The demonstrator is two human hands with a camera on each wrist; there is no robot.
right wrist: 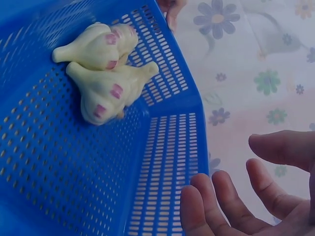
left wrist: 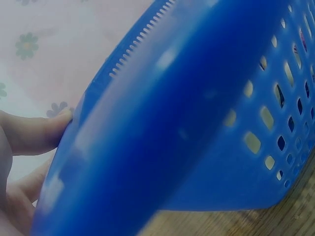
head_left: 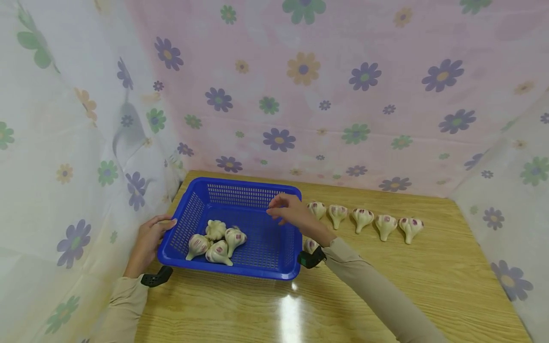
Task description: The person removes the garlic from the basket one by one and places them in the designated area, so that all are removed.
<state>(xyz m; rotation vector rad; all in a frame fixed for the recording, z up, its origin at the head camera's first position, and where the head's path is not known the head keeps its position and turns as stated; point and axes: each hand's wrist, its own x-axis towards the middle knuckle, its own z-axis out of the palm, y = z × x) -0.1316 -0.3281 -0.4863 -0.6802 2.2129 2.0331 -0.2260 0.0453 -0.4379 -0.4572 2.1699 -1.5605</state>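
The left hand (head_left: 149, 239) grips the blue plastic basket (head_left: 263, 238) holding four garlic bulbs (head_left: 218, 252); the right hand (head_left: 297, 213), fingers loosely parted, hovers over it.

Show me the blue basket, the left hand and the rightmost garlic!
Blue basket (head_left: 258, 236): head view, on its bare floor.
Left hand (head_left: 148, 240): head view, on its back.
Rightmost garlic (head_left: 410, 226): head view, on its bulb.

Four pale garlic bulbs (head_left: 218, 252), some purple-patched, lie clustered inside a blue slotted basket (head_left: 262, 238).
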